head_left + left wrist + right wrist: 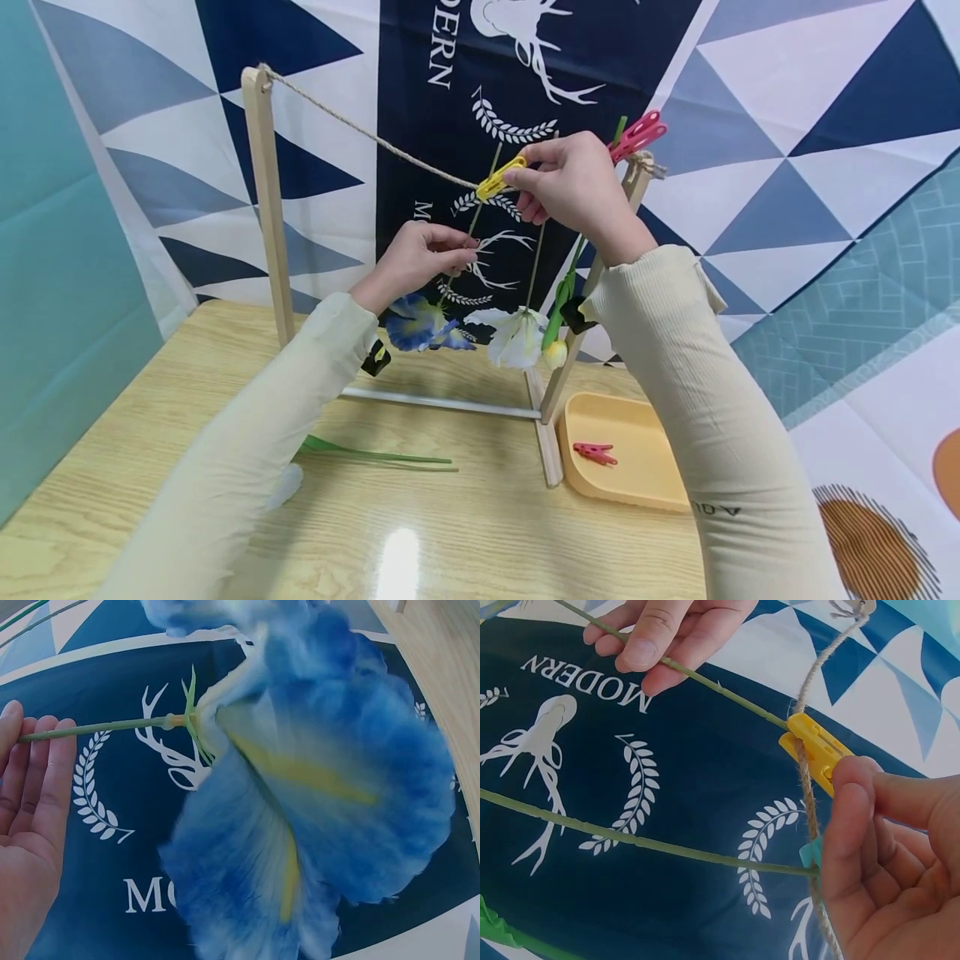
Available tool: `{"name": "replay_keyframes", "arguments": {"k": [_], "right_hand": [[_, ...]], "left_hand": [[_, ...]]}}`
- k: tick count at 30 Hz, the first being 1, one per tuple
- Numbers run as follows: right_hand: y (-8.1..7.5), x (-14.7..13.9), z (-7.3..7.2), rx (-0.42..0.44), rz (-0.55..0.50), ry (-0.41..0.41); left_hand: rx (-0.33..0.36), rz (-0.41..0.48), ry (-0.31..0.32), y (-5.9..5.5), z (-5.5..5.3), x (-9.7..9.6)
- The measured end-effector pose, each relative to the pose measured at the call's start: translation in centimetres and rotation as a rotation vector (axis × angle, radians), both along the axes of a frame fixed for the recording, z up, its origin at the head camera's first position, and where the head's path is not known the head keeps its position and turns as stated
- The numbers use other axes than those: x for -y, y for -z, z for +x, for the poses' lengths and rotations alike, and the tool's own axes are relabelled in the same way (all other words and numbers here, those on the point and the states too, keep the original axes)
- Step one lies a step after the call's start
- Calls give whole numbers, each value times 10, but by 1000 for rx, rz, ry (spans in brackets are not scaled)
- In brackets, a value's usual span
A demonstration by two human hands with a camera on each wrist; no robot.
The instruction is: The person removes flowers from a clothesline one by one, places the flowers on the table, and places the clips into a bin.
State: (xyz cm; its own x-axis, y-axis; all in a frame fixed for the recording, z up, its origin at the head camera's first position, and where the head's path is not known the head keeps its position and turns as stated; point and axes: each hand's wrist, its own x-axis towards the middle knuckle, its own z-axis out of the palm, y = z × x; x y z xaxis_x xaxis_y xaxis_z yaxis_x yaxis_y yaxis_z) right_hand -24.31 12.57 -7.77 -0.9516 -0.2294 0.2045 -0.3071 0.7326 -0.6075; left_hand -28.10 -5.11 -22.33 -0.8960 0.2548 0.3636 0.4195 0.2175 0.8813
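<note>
My left hand [423,254] pinches the green stem of a blue artificial iris [360,780], whose bloom hangs downward. With thumb and fingers, my right hand [573,183] grips a yellow clothespin [821,754] at the twine rope [360,129]; its jaws are over the rope, right at the top of the iris stem. Beside it a white flower [517,337] hangs head down, its stem at a teal clip [810,853] partly hidden by my right fingers. A pale yellow tulip [555,354] hangs farther right, below a pink clothespin [637,135].
Wooden posts [270,200] hold up the rope at both ends, with a white crossbar [442,403] low between them. An orange tray [626,497] at the right contains a red-pink clothespin [596,452]. A green-stemmed flower [375,455] lies on the table, partly behind my left sleeve.
</note>
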Motion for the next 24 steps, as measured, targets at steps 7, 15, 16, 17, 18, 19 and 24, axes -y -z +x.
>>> {"name": "replay_keyframes", "arguments": {"k": [7, 15, 16, 17, 18, 19, 24], "right_hand": [[-1, -2, 2, -23, -41, 9], [-7, -3, 7, -79, -144, 17], [-8, -3, 8, -89, -166, 16], [-8, -4, 9, -97, -192, 13], [-9, -5, 10, -102, -220, 9], [-9, -6, 11, -105, -245, 7], [-10, -14, 16, -104, -381, -14]], "left_hand": [[-2, -3, -4, -1, 3, 2], [19, -22, -15, 2, 6, 11], [16, -21, -12, 3, 7, 13], [12, -21, -8, 4, 7, 14], [11, -20, -4, 5, 7, 16], [16, -14, 2, 6, 8, 17], [61, -12, 25, 9, 12, 26]]}}
